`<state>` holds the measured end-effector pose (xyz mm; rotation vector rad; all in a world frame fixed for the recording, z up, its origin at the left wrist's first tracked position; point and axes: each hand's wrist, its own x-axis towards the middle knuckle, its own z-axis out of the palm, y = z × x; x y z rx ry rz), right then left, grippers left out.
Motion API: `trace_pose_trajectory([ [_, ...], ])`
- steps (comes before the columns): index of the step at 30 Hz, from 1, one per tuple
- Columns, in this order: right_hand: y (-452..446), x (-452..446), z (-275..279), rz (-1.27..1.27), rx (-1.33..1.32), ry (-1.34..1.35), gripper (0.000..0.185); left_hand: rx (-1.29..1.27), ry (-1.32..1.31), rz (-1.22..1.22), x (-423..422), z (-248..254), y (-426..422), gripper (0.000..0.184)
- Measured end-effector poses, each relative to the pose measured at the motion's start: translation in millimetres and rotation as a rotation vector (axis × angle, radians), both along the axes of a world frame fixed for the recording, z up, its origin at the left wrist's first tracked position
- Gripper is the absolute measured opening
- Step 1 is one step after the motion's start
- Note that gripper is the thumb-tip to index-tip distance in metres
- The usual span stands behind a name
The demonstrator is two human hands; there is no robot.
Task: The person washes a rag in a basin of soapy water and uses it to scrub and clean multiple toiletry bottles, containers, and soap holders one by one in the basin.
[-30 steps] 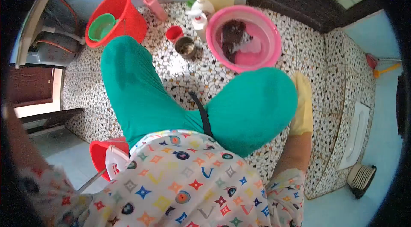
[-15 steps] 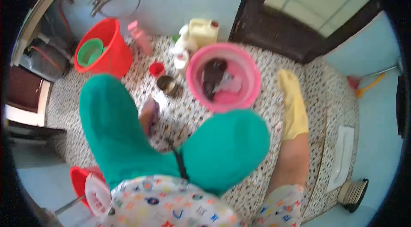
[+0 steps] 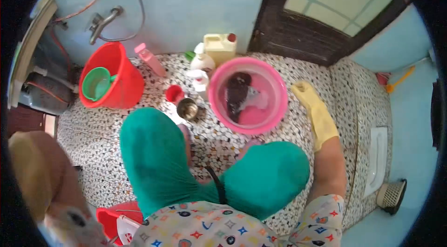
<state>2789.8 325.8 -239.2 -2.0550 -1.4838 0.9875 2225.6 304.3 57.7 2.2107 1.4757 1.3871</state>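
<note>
Dark cloth (image 3: 236,94) lies in the pink basin (image 3: 281,95), not lifted out; right hand (image 3: 311,102) curls closed at the basin's three o'clock, left hand (image 3: 26,175) too blurred to tell.

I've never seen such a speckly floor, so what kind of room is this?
Probably a bathroom: there's a wall-mounted metal tap, what looks like a squat toilet, and a pink basin.

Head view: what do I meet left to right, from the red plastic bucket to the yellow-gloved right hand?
Red plastic bucket → pink plastic bottle → small red cup → small round metal container → round pink plastic basin → yellow-gloved right hand.
</note>
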Motion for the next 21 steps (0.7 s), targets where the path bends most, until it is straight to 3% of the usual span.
trace_pose_trajectory([
  [3,25,-6,-18,0.059,0.122,-0.149,0.042,0.171,-0.136,-0.083,4,27,19,0.037],
  [5,36,-31,9,0.147,0.003,-0.166,0.043,0.220,-0.236,-0.154,7,27,44,0.037],
  [8,49,-63,18,0.406,0.108,-0.601,0.044,0.120,-0.369,-0.230,8,-17,98,0.037],
  [10,75,-50,-26,0.377,0.043,-0.383,0.046,-0.092,-0.399,-0.179,12,-77,145,0.037],
  [11,78,-56,-28,0.417,0.023,-0.401,0.047,-0.292,-0.353,-0.033,12,-104,156,0.038],
  [12,82,-61,-31,0.457,0.005,-0.417,0.048,-0.468,-0.081,0.062,-20,-157,201,0.039],
  [14,83,-118,31,0.658,-0.002,-0.705,0.051,-0.446,0.305,0.260,-46,-230,226,0.050],
  [15,92,-129,33,0.659,-0.116,-0.715,0.047,-0.426,0.437,0.323,-62,-273,245,0.056],
  [16,92,-131,34,0.679,0.004,-0.600,0.042,-0.497,0.323,0.403,-54,-278,241,0.066],
  [18,83,-120,35,0.669,0.169,-0.420,0.035,-0.392,0.357,0.448,-46,-298,251,0.072],
  [20,78,-107,19,0.597,0.228,-0.315,0.033,-0.511,0.516,0.521,-33,-295,249,0.080],
  [21,80,-103,4,0.525,0.208,-0.296,0.033,-0.655,0.508,0.531,-20,-269,239,0.082],
])
